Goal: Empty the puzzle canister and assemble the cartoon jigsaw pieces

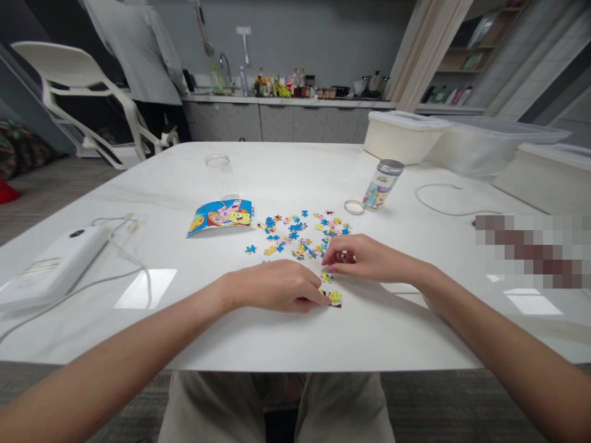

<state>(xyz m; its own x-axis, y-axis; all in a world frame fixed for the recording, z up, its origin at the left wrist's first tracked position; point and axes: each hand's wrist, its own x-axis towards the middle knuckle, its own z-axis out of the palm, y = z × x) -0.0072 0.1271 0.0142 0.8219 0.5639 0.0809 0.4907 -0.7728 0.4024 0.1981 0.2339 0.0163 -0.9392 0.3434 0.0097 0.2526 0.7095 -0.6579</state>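
The person sits at a white table [184, 332] with both forearms stretched out over it. The left hand [277, 286] lies palm down near the front edge. Its fingers are drawn together, and their tips press on a small joined cluster [335, 298] of puzzle bits that lies flat on the table just beside them. The right hand [364, 258] rests a little farther in, knuckles up, with its fingers curled and its thumb close to them at the near edge of the loose pieces [300, 234]. From here I cannot tell whether it has one pinched or only touches it. The pieces are scattered in the middle of the table, just beyond both hands, mostly blue, yellow and pink. To their left lies a cartoon card [221, 215], face up. To their right stands a printed tube [382, 184], with its round lid [354, 207] flat beside it. Far left, a white device [55, 264] lies with a cable [138, 271] looping from it. A clear glass [217, 161] stands well back, and pale bins [406, 135] sit at the far right corner. Beyond the table, another person [138, 55] stands at a counter [286, 101], near a white chair [69, 80].
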